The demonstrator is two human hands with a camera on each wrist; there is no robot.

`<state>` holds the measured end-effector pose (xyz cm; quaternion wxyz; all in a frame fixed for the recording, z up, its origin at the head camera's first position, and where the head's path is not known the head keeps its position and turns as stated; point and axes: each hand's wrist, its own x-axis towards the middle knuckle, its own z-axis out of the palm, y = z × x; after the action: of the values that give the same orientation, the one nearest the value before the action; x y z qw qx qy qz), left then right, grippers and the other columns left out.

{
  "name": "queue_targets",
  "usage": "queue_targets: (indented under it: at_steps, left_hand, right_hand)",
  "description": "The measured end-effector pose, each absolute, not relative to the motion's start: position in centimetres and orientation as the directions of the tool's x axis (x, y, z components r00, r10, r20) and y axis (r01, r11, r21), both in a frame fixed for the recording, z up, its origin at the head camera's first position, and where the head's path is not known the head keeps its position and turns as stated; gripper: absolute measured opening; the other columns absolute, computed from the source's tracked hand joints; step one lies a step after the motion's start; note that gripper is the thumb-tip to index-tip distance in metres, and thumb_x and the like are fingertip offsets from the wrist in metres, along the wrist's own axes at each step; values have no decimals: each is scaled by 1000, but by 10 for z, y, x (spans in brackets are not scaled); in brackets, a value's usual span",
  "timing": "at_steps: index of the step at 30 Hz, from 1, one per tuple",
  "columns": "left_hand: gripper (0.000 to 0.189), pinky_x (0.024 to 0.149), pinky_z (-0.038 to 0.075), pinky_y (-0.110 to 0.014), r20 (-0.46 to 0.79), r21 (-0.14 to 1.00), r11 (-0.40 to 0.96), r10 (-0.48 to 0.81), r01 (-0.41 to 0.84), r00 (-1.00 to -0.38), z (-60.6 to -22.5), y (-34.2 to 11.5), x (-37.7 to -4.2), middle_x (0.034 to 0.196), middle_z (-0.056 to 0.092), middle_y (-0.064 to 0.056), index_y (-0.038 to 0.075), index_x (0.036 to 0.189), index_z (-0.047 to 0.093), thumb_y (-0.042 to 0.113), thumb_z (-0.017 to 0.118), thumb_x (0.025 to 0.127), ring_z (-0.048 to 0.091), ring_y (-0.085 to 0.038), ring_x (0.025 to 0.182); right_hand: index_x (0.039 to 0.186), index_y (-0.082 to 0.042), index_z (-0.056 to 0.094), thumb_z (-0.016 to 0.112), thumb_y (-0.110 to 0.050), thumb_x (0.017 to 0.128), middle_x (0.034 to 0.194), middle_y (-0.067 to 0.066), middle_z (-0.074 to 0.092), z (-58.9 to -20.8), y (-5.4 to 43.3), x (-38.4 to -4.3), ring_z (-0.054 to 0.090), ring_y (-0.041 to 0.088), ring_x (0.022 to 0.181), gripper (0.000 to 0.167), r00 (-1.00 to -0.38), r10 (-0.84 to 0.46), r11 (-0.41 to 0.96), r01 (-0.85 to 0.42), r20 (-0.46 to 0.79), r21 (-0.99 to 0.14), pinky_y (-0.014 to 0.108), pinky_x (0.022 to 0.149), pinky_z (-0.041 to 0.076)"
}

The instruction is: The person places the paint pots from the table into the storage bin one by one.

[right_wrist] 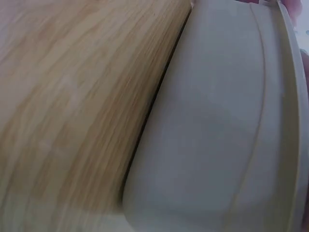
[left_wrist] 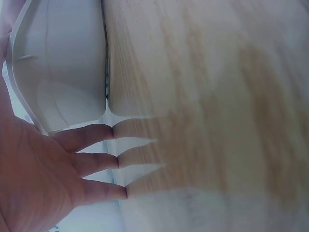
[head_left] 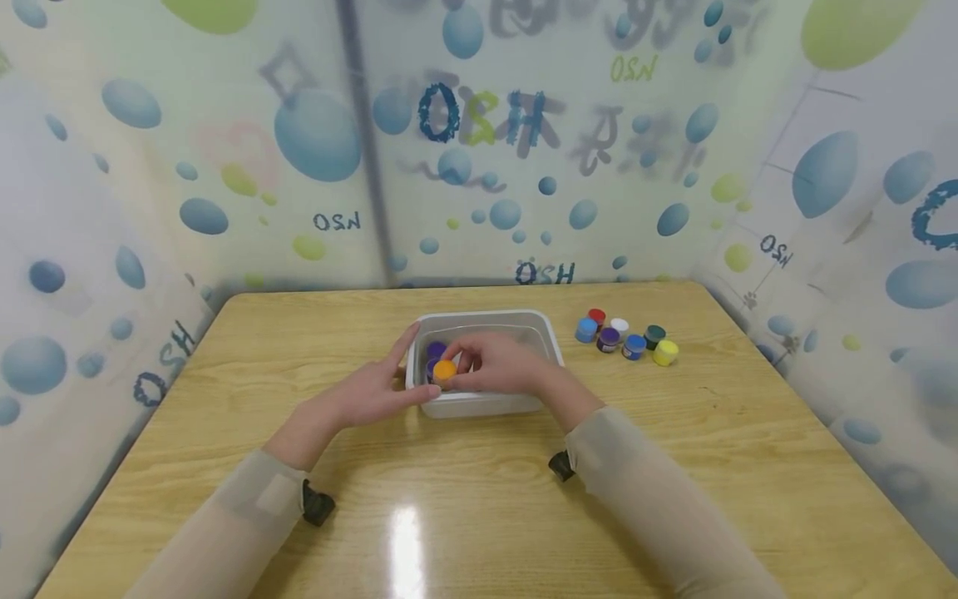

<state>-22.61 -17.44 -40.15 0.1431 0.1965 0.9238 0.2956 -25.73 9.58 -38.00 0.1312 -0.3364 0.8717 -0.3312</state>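
A white plastic tub (head_left: 479,406) stands on the wooden table. Inside its left end, my right hand (head_left: 503,363) pinches a small paint jar with an orange lid (head_left: 445,369). Close behind and left of that jar are purple-lidded jars (head_left: 437,349), partly hidden. My left hand (head_left: 362,395) rests at the tub's left end, thumb on the near rim and index finger along the left side. In the left wrist view, the other fingers (left_wrist: 99,163) stretch straight beside the tub wall (left_wrist: 67,63). The right wrist view shows mainly the tub's outer wall (right_wrist: 203,116).
Right of the tub, several small jars stand grouped on the table (head_left: 479,491): red (head_left: 596,317), light blue (head_left: 586,330), white (head_left: 619,325), purple (head_left: 608,339), blue (head_left: 634,347), dark green (head_left: 654,336) and yellow (head_left: 665,353). Patterned walls (head_left: 247,191) surround the table's back and sides.
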Motion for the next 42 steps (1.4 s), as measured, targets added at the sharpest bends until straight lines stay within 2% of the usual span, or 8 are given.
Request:
queue_targets:
  at_steps: [14,26,42]
  left_hand:
    - [114,113,54,-63,-147,626,731,453,272,-879,-404,-174,-225,159,57,-30,38,175,-16,79,59,100,64,-48,141]
    - [114,112,54,-63,-134,615,734,456,287,-880,-403,-175,-225,159,57,-31,35,176,-15,76,60,101,64,-49,140]
    - [114,112,54,-62,-135,618,731,460,288,-878,-404,-175,-226,159,56,-31,34,176,-15,76,61,101,64,-49,140]
  right_hand:
    - [130,-25,76,80,-32,102,94,-4,78,-388,92,-263,70,14,83,30,-749,-650,577,-379,-126,-724,30,79,58]
    - [134,-29,77,78,-29,104,98,-8,79,-390,91,-265,70,13,90,30,-736,-656,614,-393,-166,-684,30,84,57]
    - [126,-32,79,75,-28,107,105,-10,80,-393,92,-267,72,12,96,20,-731,-658,612,-383,-178,-692,32,90,58]
